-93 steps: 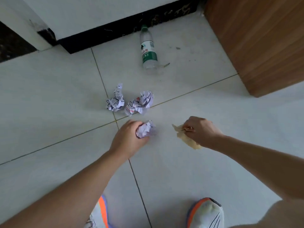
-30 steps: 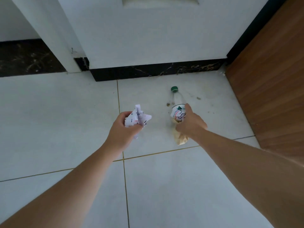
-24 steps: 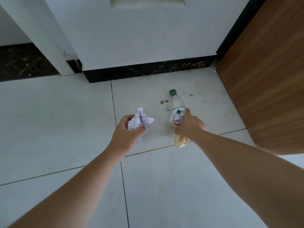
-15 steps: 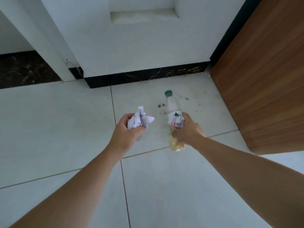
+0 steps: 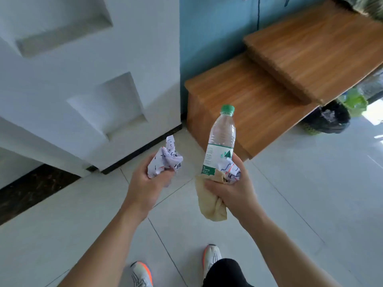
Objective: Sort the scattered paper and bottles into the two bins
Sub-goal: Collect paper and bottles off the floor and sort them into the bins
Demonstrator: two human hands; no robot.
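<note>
**Bottle lifted, hands full, bins next**

The bottle (image 5: 221, 139) has come up off the floor and is now standing upright in the right hand (image 5: 230, 191), which is clamping it together with a scribbled paper ball (image 5: 230, 171) and a tan paper (image 5: 210, 201). Left of the bottle, the left hand (image 5: 145, 187) is squeezing more crumpled paper (image 5: 165, 160). Keeping both grips firm should prevent drops. The bottle's green label is showing a mountain logo; its text is unreadable. A black-lined bin (image 5: 327, 119) is sitting far right of the bottle.

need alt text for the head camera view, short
Seen from above, a person's right hand grips a clear plastic bottle with a green cap, a tan paper scrap and scribbled paper; the left hand holds a crumpled white scribbled paper ball over pale floor tiles.
</note>
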